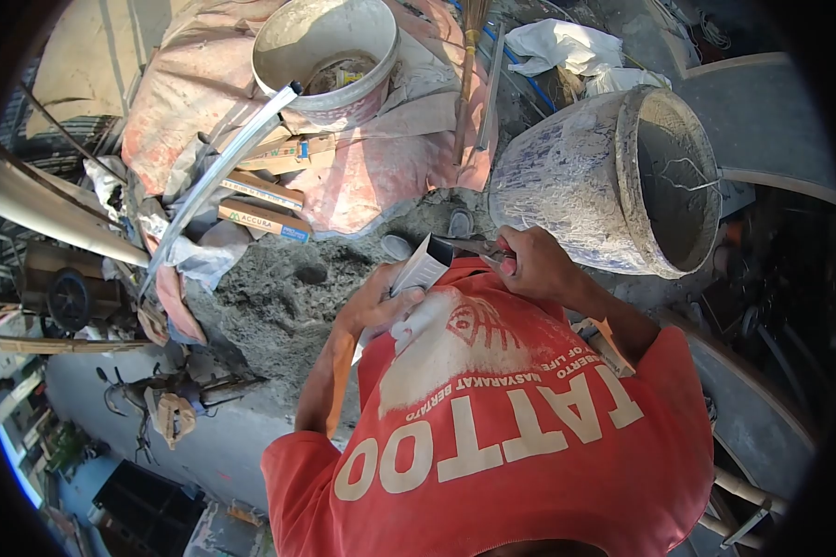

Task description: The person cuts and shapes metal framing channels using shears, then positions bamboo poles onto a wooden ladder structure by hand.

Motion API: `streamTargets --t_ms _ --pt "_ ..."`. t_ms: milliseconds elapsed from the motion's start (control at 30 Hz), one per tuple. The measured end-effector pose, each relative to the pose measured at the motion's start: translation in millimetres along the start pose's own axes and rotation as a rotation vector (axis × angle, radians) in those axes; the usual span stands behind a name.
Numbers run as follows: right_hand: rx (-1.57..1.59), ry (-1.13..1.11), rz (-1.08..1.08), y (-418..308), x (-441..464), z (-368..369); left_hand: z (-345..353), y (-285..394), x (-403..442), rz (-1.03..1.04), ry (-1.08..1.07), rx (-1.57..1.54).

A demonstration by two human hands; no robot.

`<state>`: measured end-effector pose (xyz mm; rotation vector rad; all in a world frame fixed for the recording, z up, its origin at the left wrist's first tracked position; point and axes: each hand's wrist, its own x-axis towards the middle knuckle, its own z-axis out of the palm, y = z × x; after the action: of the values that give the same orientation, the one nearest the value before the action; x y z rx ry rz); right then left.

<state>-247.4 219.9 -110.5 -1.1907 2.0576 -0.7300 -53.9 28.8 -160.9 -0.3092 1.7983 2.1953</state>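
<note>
My left hand (pixel 376 299) is wrapped round a short white rectangular hollow tube (pixel 424 265), whose dark open end points up and away from my body. From the right, my right hand (pixel 541 267) grips red-handled metal snips (pixel 476 246). Their jaws reach the open end of the tube; whether they bite into its edge is too small to tell. Both hands are close together in front of my red shirt (pixel 520 436). The lower part of the tube is partly hidden by my left hand.
A cement-crusted bucket (pixel 557 181) lies on its side at the right. Another bucket (pixel 327 107) stands on a dusty sheet (pixel 381 181) at the top. Long metal profiles (pixel 215 172) and labelled cartons (pixel 265 220) lie left, beside rough grey ground (pixel 279 306).
</note>
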Motion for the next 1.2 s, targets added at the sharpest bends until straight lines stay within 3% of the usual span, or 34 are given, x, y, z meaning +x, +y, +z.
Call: streamTargets --t_ms 100,167,200,267,300,333,400,733,800,967,1200 --pt "-0.051 -0.12 0.134 -5 0 -6 0 -9 2 0.026 -0.069 -0.057" --pt "-0.05 -0.102 0.141 -6 0 -6 16 -4 3 0.367 0.324 0.155" --pt "-0.05 -0.1 0.142 -8 1 -7 23 3 2 0.368 0.321 0.156" --pt "-0.03 -0.113 0.181 -12 2 -8 38 18 -1 0.314 0.602 0.769" --pt "-0.028 -0.111 0.181 -11 1 -6 41 18 1 0.302 0.627 0.748" --pt "-0.041 -0.075 0.119 -6 -1 -2 41 18 0 0.301 0.626 0.749" --pt "-0.055 -0.039 0.052 -2 1 4 38 20 -2 0.098 0.561 0.578" --pt "0.018 0.0 0.032 7 -2 9 24 27 -2 0.141 0.409 0.58" --pt "0.035 0.001 0.043 6 -2 9 19 24 0 0.063 0.317 0.428" --pt "0.068 -0.202 0.208 -11 1 -8 32 29 6 0.095 0.429 0.534" --pt "0.048 -0.123 0.198 4 -5 -4 37 31 8 0.098 0.427 0.569"
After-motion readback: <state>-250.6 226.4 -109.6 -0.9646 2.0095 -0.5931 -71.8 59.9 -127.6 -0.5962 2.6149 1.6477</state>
